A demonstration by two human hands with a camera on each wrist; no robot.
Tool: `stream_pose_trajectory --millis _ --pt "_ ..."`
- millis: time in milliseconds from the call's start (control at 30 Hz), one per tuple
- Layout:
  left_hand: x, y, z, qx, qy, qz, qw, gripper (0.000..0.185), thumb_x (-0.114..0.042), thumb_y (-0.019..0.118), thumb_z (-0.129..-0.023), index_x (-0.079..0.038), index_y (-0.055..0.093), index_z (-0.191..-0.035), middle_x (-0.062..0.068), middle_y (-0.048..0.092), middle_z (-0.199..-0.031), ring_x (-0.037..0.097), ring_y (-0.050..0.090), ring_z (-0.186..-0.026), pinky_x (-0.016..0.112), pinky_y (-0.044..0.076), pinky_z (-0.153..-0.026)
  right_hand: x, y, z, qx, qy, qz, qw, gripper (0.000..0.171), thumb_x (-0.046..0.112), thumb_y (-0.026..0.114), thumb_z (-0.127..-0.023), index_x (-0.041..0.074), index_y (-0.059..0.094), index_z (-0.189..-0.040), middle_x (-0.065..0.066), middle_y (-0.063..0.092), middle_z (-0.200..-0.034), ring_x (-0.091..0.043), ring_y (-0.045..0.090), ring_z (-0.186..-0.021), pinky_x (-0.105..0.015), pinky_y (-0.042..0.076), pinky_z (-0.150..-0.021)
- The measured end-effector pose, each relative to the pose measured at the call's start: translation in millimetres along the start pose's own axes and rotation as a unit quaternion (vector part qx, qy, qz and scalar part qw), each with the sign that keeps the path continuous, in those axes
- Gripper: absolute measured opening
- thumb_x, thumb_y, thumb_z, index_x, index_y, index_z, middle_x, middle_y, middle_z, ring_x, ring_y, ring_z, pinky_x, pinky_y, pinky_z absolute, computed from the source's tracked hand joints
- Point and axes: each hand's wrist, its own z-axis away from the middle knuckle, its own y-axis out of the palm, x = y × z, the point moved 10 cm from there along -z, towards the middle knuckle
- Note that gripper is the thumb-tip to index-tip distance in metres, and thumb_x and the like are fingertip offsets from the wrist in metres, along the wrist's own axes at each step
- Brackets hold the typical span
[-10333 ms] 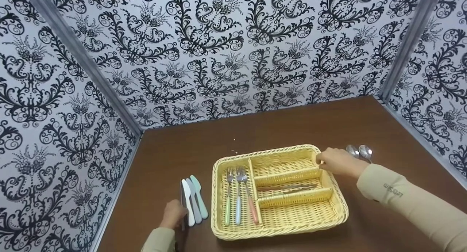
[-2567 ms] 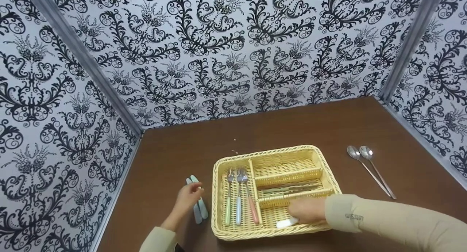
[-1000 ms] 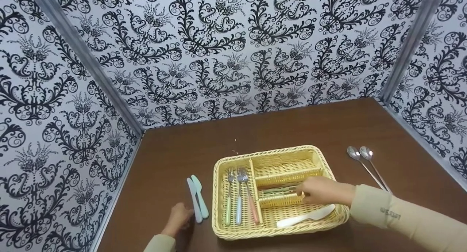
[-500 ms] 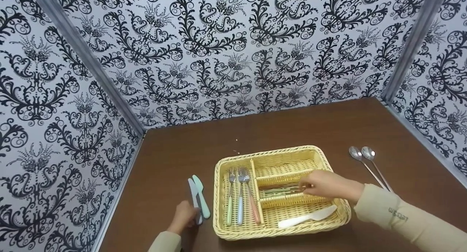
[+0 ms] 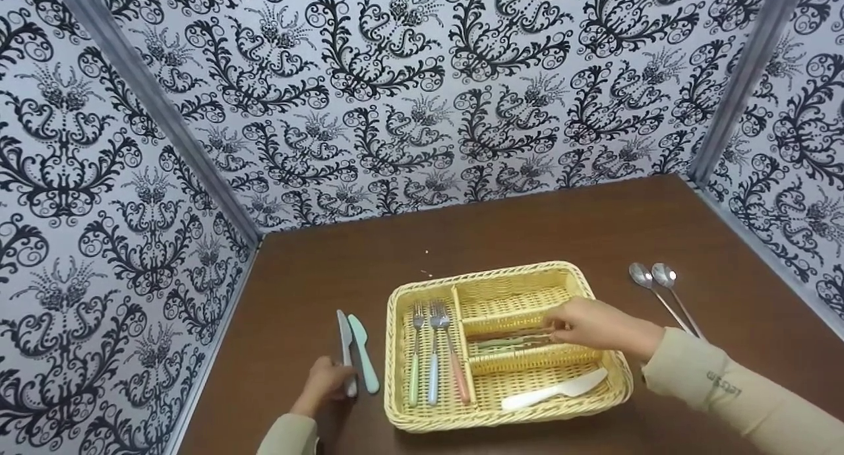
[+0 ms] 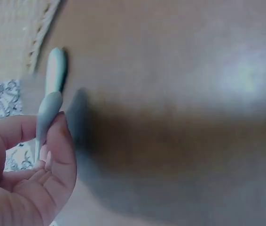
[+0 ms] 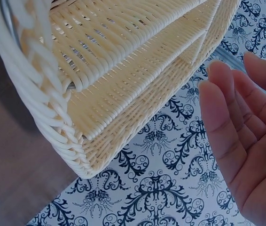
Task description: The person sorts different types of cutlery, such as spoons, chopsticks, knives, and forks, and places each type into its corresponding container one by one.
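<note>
My left hand (image 5: 324, 380) pinches a grey-blue knife (image 5: 345, 339) by its handle between thumb and fingertips. In the left wrist view this knife (image 6: 48, 112) is raised off the table, its handle end pointing away from the palm. Just right of it a mint-green knife (image 5: 364, 357) lies on the table. Over the right side of the yellow wicker basket (image 5: 508, 301), my right hand (image 5: 590, 323) hovers with loosely bent fingers and nothing in them, as the right wrist view confirms. A white knife (image 5: 554, 390) lies in the basket's front compartment.
Several forks (image 5: 433, 359) with coloured handles fill the basket's left compartment. Thin greenish and brown sticks (image 5: 504, 343) lie in the middle one, partly hidden. Two long spoons (image 5: 666, 280) rest on the brown table (image 5: 316, 270) at right. Patterned walls (image 5: 395, 112) enclose the table.
The white knife has gone from the table into the basket's front compartment, and the right hand has let it go. The left hand has since taken the grey-blue knife and shifted it slightly left.
</note>
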Motion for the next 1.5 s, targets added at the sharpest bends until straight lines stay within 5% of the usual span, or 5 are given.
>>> stream_pose_trajectory --millis 233,467,733,1067,1500 --pt "-66.4 -17.6 5.6 -0.028 0.108 0.059 0.992 0.016 -0.005 0.057 -0.082 0.003 0.057 -0.068 -0.004 0.045 -0.054 0.008 0.041 -0.047 0.022 0.035 -0.044 4 -2 -3 -0.004 -0.002 0.015 1.0 0.01 0.006 0.059 -0.08 0.008 0.067 -0.086 0.002 0.065 -0.075 -0.007 0.057 -0.065 -0.028 0.049 -0.06" --pt "-139.2 8.7 25.2 0.067 0.144 0.097 0.9826 0.026 -0.016 0.058 -0.085 0.009 0.062 -0.095 -0.002 0.051 -0.062 0.008 0.045 -0.052 0.021 0.039 -0.049 28 -19 -11 -0.075 -0.045 0.049 0.995 0.011 0.003 0.059 -0.082 0.006 0.067 -0.09 -0.003 0.066 -0.082 -0.012 0.059 -0.067 -0.028 0.049 -0.06" --pt "-186.8 67.7 59.4 0.186 0.197 0.08 0.9593 0.026 -0.017 0.06 -0.084 0.006 0.064 -0.092 0.0 0.056 -0.064 0.008 0.049 -0.052 0.02 0.039 -0.046 81 -40 -4 -0.26 -0.22 0.14 0.93 0.024 0.004 0.069 -0.069 0.004 0.064 -0.093 -0.004 0.062 -0.088 -0.016 0.059 -0.074 -0.027 0.05 -0.064" --pt "-212.7 134.1 89.3 0.266 0.202 0.069 0.9401 0.021 -0.019 0.064 -0.082 0.002 0.066 -0.085 -0.001 0.056 -0.065 0.008 0.052 -0.049 0.016 0.04 -0.043 110 -13 -15 -0.231 -0.26 0.23 0.909 0.021 0.011 0.074 -0.065 0.008 0.066 -0.085 0.002 0.059 -0.081 -0.012 0.051 -0.071 -0.022 0.043 -0.064" --pt "-212.9 137.0 84.2 0.237 0.201 0.071 0.9478 0.023 -0.022 0.064 -0.082 0.001 0.067 -0.087 -0.002 0.054 -0.065 0.006 0.046 -0.052 0.017 0.038 -0.045 109 -6 -16 -0.217 -0.264 0.207 0.917 0.012 0.008 0.072 -0.071 0.006 0.067 -0.081 0.001 0.058 -0.075 -0.01 0.054 -0.068 -0.02 0.045 -0.064"
